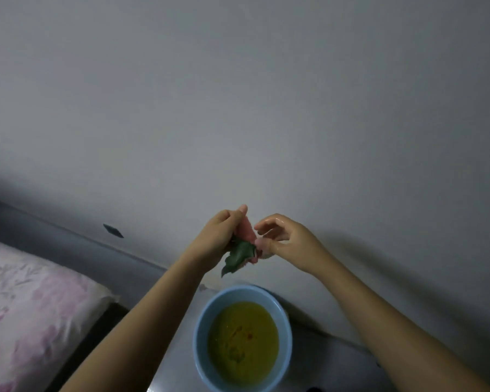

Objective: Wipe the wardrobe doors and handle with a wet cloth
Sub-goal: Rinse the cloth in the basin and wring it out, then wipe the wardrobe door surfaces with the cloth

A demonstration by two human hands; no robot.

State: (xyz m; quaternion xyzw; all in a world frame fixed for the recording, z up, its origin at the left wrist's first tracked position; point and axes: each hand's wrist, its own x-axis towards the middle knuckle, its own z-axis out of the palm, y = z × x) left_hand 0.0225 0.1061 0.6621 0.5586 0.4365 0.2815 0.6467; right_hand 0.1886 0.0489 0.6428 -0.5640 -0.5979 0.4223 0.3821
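A plain pale grey-white wall [238,94] fills the far and upper part of the view, dim and evenly lit, with a small dark diamond-shaped mark [113,230] low on it at the left. Along the wall's foot runs a grey ledge or frame [77,244], and at the near left lies a mattress covered in white fabric with a pink floral print [31,315]. Near the middle of the bottom edge stands a round light-blue plastic bowl [201,329] on a pale surface [323,360]; it holds a murky yellow-green liquid [244,340] with a few darker and reddish specks in it, filling it well below the rim. Directly above the bowl, in the air in front of the wall, two bare forearms reach in from the near edge. The left hand [224,236] has its fingers curled round a small crumpled wet cloth, pink with a green part [242,254], gripping its upper end while the green part hangs down toward the bowl. The right hand [283,239], glistening wet, pinches the cloth's pink right edge between thumb and fingers, the remaining fingers loosely arched above. The cloth is clear of the liquid.
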